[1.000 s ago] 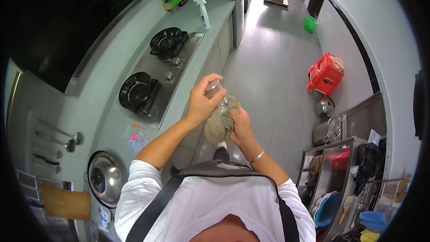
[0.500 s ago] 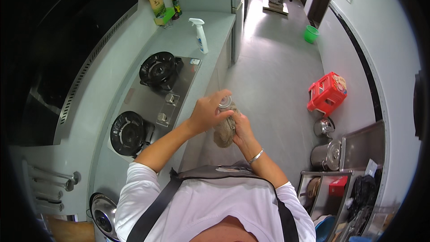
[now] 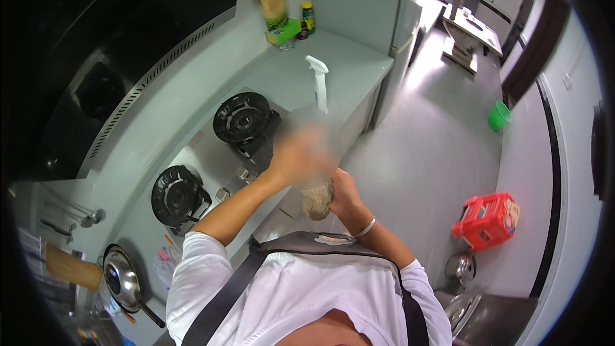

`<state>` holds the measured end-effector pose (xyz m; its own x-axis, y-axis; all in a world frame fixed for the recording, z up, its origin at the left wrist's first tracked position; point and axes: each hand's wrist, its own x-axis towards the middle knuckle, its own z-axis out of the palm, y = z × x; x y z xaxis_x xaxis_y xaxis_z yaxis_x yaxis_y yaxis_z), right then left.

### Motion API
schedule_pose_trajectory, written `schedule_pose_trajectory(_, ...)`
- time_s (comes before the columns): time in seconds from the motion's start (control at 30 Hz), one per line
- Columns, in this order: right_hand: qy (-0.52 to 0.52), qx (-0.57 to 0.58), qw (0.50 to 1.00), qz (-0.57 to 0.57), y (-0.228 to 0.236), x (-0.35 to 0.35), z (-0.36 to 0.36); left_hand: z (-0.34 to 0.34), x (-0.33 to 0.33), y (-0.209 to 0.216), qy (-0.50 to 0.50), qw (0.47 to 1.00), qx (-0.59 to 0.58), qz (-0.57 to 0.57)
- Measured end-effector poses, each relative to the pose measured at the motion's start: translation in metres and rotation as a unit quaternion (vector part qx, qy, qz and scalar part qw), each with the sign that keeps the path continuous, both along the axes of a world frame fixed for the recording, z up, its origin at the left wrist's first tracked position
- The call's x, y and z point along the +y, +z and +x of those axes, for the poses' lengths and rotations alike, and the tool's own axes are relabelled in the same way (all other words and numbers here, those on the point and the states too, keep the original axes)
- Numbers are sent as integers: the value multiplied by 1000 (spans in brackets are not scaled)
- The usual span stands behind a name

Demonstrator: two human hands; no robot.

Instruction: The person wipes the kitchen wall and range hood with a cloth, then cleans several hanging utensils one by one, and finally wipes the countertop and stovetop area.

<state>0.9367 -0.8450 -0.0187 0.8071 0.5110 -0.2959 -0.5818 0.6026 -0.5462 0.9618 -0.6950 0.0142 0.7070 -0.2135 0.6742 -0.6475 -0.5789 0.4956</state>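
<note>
Before my chest, a bunched brown-grey cloth point(image 3: 316, 204) hangs in my right hand point(image 3: 343, 189), whose fingers close round its right side. My left hand point(image 3: 291, 157) is just above and left of the cloth, reaching out over the edge of the counter. A blurred patch covers its fingers, so I cannot make out their shape or anything they touch. Beyond the left hand, a white spray bottle point(image 3: 319, 86) stands upright on the counter point(image 3: 359, 64).
A gas stove with a far burner point(image 3: 242, 118) and a near burner point(image 3: 179, 197) lies at the left. A lidded pan point(image 3: 122, 279) sits nearer. Red stools point(image 3: 487, 221), a metal kettle point(image 3: 461, 266) and a green bucket point(image 3: 499, 116) are on the right.
The view has turned, so the room sits lower and further right. The round metallic top seen between my hands is now hidden by blur. The cloth stays in my right hand.
</note>
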Motion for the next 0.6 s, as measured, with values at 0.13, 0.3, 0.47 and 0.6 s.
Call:
schedule_pose_trajectory(0.13, 45, 2, 999, 8, 15, 4, 33, 27, 10, -4, 31, 997, 46, -61)
schedule_pose_trajectory(0.3, 109, -15, 994, 13, -7, 24, 78, 56, 67, -24, 115, 993, 30, 1)
schedule_pose_trajectory(0.47, 192, -89, 970, -120, -32, 5, 131, 132, 119, 17, 218, 976, 28, 13)
schedule_pose_trajectory(0.6, 88, -27, 984, -155, -38, -37, 170, 235, 159, 5, 294, 950, 101, 9)
